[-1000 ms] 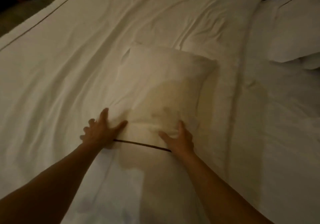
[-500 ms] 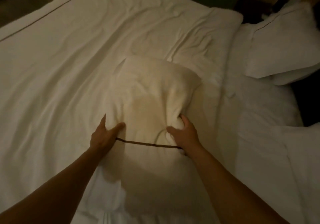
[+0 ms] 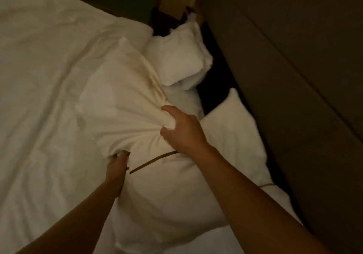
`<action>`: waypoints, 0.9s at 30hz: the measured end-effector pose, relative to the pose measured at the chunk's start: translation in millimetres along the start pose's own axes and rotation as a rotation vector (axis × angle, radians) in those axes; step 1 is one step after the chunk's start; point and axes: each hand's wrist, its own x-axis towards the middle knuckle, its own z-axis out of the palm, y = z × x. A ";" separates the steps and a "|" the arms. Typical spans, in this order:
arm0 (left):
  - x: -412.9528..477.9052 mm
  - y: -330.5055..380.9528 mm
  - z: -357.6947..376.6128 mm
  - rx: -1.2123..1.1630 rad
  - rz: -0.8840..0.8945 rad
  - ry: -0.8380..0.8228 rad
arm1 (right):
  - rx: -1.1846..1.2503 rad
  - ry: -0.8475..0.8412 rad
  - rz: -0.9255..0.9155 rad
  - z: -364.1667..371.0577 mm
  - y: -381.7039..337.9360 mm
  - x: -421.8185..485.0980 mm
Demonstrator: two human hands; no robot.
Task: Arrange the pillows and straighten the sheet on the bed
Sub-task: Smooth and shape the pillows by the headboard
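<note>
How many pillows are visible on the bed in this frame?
3. The held pillow is gripped by the left hand and right hand; the far pillow lies by the headboard; the right pillow lies beside it. Others may be hidden.

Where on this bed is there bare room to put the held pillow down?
Free: the broad wrinkled white sheet left of the held white pillow, gripped by left hand and right hand. Crowded: the right, where two other white pillows line the dark headboard.

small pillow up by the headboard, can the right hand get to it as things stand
Probably not yet: the right hand is clenched on the held pillow, whose bulk lies between it and the small pillow. Nothing else blocks the way.
</note>
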 end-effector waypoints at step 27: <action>-88.8 -158.7 219.5 0.659 -0.059 -0.558 | -0.448 -0.254 0.747 -14.1 297.1 -189.3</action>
